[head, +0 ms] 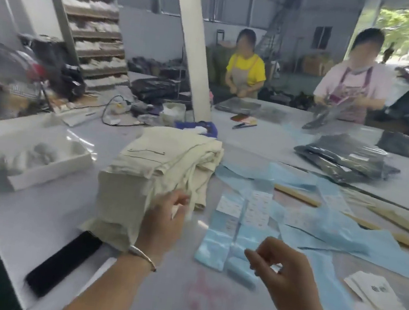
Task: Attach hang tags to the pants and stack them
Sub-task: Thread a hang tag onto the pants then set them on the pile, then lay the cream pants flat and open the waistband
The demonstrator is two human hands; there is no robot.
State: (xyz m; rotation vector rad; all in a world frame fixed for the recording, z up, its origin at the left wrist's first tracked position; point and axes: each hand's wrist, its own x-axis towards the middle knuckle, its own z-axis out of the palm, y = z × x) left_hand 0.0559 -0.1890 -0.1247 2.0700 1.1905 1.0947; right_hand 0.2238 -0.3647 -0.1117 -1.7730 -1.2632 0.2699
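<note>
A stack of folded cream pants (155, 172) lies on the grey table, left of centre. My left hand (164, 222) is at the stack's near right edge, fingers curled at the fabric; motion blur hides exactly what it pinches. My right hand (284, 270) hovers above the table to the right, fingers curled with thumb and forefinger close together; whether it pinches anything cannot be made out. Two rows of light blue hang tags (238, 226) lie between my hands. A pile of white tags (381, 302) sits at the far right near edge.
A white tray (36, 152) stands to the left, a black phone (63, 263) near the table's front edge. Blue plastic sheets (330, 229) and wooden sticks (395, 224) lie to the right. Dark bagged garments (347, 159) sit further back. Two people work across the table.
</note>
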